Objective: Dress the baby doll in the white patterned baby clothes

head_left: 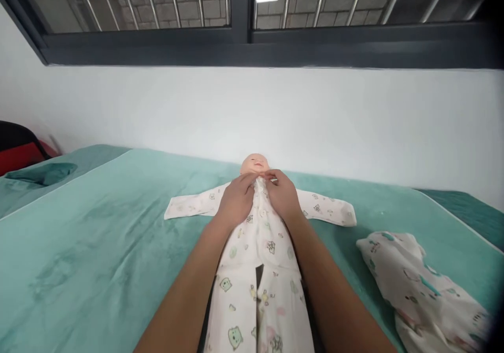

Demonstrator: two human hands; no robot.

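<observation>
A baby doll point(255, 163) lies on its back, its head toward the wall. White baby clothes point(262, 243) printed with small green and yellow animals cover its body, the sleeves stretched out to both sides. At the neckline, just under the doll's chin, my left hand point(238, 198) and my right hand point(282, 193) meet, fingertips pinched close together at the collar. A row of front fastenings runs down the middle below them. Exactly what the fingertips grip is too small to make out beyond the collar cloth. The doll's own hands and feet are not visible.
A green cover point(98, 248) spreads under the doll. To the right lies a bunched white printed cloth point(417, 285). Behind rises a white wall point(252, 111) beneath a dark-framed barred window point(240, 43). A red and black object point(19, 151) stands at the far left.
</observation>
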